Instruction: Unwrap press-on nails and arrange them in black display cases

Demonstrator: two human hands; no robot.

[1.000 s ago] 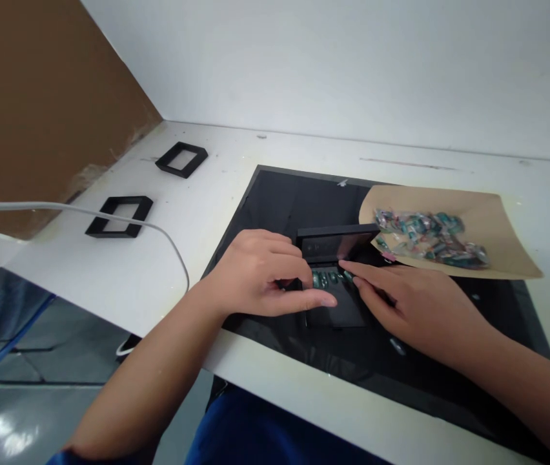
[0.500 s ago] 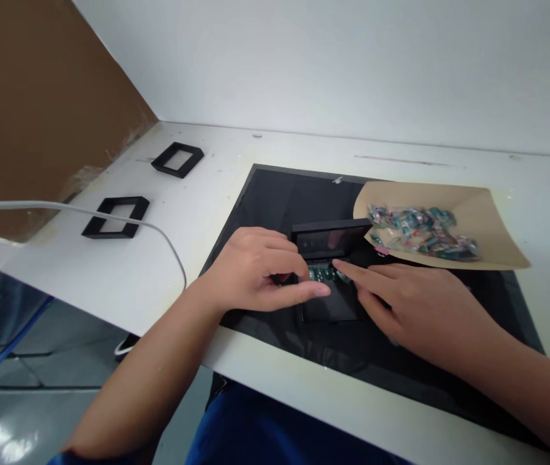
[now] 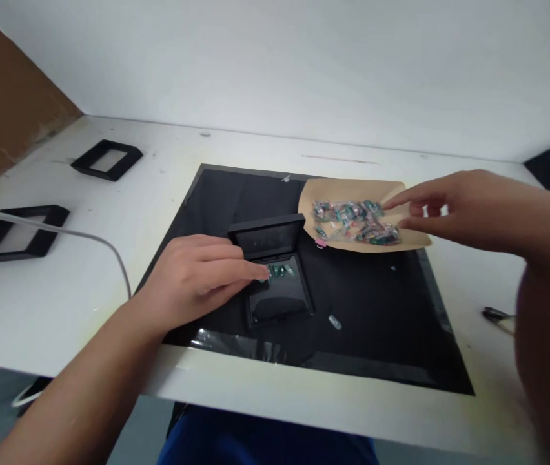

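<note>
Open black case (image 3: 275, 284), green pieces (image 3: 277, 270) inside.

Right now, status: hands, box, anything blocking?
Left hand on open black box, fingertips at green pieces. Right hand open above pile on brown paper. Nothing between.

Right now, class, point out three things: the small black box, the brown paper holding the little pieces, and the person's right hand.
small black box (image 3: 279, 303): head view, on its open base.
brown paper (image 3: 413, 240): head view, bare right corner.
right hand (image 3: 454, 203): head view, middle of the hand.
</note>
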